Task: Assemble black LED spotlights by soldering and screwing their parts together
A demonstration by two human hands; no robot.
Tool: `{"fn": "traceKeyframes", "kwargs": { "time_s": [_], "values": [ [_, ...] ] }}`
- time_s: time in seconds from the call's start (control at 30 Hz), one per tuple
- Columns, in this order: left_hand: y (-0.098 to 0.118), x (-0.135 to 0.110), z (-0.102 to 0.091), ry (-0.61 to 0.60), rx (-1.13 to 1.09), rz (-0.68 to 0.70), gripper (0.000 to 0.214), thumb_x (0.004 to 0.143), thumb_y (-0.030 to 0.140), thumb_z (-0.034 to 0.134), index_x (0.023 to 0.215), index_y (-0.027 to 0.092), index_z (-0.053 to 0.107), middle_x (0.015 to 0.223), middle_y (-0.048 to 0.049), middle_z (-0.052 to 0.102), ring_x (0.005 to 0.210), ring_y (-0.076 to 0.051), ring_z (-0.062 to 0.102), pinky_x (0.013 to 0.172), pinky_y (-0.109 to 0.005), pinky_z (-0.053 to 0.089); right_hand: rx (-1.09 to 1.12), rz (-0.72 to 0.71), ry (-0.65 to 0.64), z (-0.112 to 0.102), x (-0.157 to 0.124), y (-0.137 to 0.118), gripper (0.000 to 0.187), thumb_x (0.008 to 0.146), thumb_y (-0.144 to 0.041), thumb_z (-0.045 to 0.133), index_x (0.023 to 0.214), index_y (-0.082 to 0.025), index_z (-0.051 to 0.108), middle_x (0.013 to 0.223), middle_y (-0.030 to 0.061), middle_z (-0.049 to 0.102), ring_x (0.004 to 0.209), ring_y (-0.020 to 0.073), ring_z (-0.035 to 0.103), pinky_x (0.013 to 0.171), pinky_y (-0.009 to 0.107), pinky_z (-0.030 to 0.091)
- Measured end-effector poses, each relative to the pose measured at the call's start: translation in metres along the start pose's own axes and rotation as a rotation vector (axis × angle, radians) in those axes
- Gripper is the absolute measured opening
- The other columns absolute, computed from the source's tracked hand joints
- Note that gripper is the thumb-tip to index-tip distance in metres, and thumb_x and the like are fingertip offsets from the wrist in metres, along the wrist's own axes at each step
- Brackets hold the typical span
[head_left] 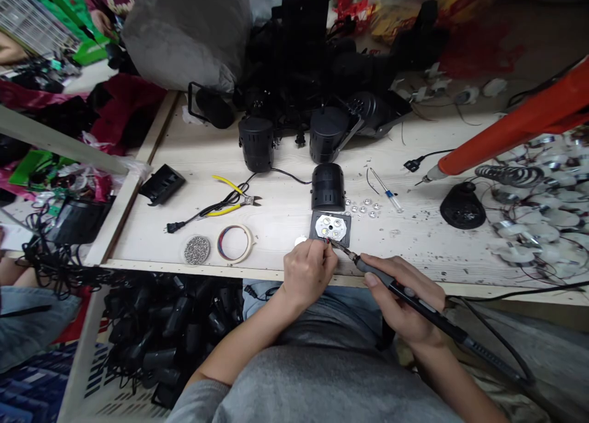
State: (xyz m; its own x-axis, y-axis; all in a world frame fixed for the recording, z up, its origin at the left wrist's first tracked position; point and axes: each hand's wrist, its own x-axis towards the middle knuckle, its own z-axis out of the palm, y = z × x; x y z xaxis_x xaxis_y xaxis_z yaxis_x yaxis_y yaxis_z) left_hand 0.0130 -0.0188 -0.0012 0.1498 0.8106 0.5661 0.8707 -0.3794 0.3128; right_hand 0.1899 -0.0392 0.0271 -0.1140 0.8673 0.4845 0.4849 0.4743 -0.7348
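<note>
On the surface [280,205], the LED board [331,228] rests on a plate [346,220], before a housing [328,186], with lenses [363,209] and a screwdriver [389,193] to the right. Leftward lie the pliers [251,200] and, nearer the front edge, a tape roll [251,245] right of a tin [197,250]. A stand [462,208] occupies the right.

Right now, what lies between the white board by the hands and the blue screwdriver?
The head view shows several small, shiny round pieces on the bench, between the white board and the screwdriver.
</note>
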Motion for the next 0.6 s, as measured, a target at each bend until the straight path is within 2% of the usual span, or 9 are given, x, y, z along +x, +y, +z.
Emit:
{"fn": "traceKeyframes", "kwargs": {
  "time_s": [0.6],
  "values": [
    [0.0,-0.002,0.003,-0.004,0.015,-0.02,0.02,0.089,0.015,0.057,0.07,0.021,0.053,0.057,0.0026,0.057,0.053,-0.012,0.054,0.052,-0.025,0.038,-0.02,0.02,0.008,-0.015,-0.012,0.002,0.034,0.087,-0.014,0.064,0.119,-0.025,0.071,0.084,0.0031,0.076,0.067,0.0169,0.069,0.058,0.028,0.057]
  ]
}}
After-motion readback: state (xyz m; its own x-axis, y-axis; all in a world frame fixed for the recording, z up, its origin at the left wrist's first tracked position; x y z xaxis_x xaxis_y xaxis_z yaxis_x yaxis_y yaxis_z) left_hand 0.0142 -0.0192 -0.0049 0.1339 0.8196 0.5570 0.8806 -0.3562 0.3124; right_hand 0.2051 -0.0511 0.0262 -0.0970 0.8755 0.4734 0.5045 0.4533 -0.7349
